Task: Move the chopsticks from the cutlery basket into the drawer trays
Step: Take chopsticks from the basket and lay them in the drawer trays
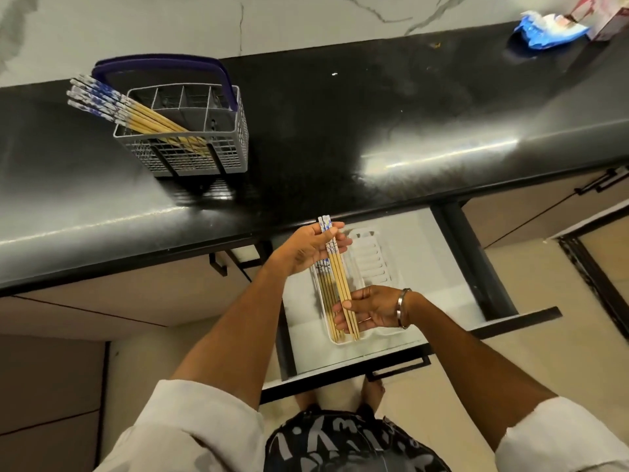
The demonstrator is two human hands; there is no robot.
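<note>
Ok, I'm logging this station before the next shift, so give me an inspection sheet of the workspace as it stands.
Surface: black countertop, glossy, with small specks.
Job's things: cutlery basket on the counter holds a bunch of chopsticks leaning out to the left; held chopsticks over the left tray, which already has some; right tray shows none.
Clutter: blue-and-white wrapper and a box at the far right.
Grippers: left hand grips the patterned ends; right hand, wearing a bangle, supports the plain ends.
Cables: nothing seen.
Surroundings: open drawer, beige cabinets, marble-look wall.
</note>
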